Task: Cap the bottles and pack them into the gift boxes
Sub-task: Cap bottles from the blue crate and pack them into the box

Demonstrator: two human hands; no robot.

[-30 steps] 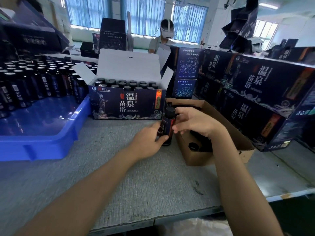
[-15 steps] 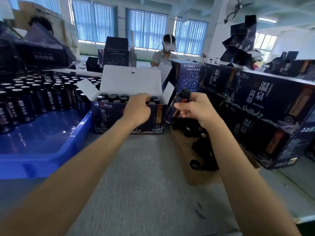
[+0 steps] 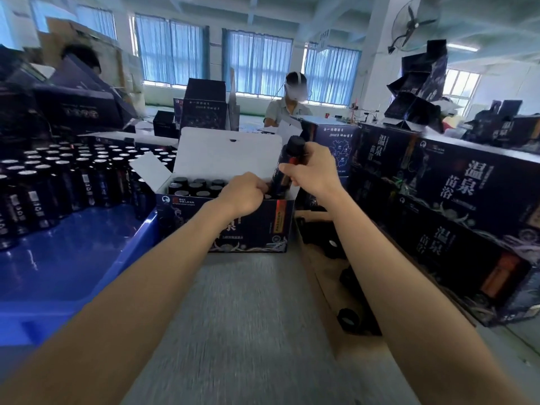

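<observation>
My right hand (image 3: 311, 171) grips a dark capped bottle (image 3: 287, 166) by its upper part, tilted, with its base dipping into the right end of the open dark-blue gift box (image 3: 254, 226). Several capped bottles (image 3: 198, 185) stand in rows inside that box, whose white lid flaps stand up behind. My left hand (image 3: 244, 194) rests on the box's front rim, fingers curled over the edge beside the bottle's lower part. What its fingertips touch inside is hidden.
A blue tray (image 3: 73, 273) at left holds several uncapped dark bottles (image 3: 58, 176). A brown carton (image 3: 327, 287) with loose black caps (image 3: 347, 318) lies at right. Stacked closed gift boxes (image 3: 455, 206) line the right side. A person (image 3: 287, 105) works across the grey table (image 3: 248, 331).
The right hand carried the bottle from the table up and left to the gift box and is lowering its base in. The left hand let go of the bottle and moved to the box rim.
</observation>
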